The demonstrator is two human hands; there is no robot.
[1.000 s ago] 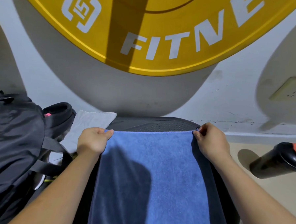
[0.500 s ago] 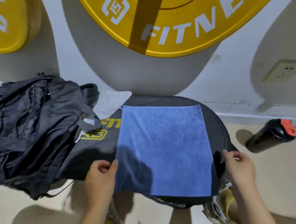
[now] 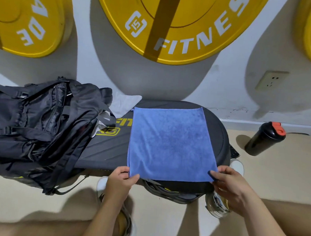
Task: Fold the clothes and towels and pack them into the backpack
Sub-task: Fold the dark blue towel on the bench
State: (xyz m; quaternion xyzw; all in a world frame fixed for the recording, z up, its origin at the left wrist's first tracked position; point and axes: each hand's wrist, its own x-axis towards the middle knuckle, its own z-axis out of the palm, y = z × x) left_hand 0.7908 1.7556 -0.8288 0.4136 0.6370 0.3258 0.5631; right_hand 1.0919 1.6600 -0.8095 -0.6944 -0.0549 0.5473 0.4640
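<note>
A blue towel (image 3: 171,144) lies spread flat on a black padded bench (image 3: 108,148). My left hand (image 3: 121,179) pinches its near left corner between thumb and fingers. At the near right corner my right hand (image 3: 228,183) pinches the towel's edge. A black backpack (image 3: 40,128) lies slumped on the left end of the bench. A white folded cloth (image 3: 124,103) sits behind the backpack's top, at the bench's far edge.
A black shaker bottle with a red cap (image 3: 263,141) stands on the beige floor at the right. Yellow weight plates (image 3: 174,25) hang on the white wall behind. A wall socket (image 3: 270,80) is at the right. My shoes and a clear jar (image 3: 216,206) are under the bench.
My hands left the towel's far corners and came back to its near edge. Half a second ago they were beside the near corners; now each pinches one. The view pulled back.
</note>
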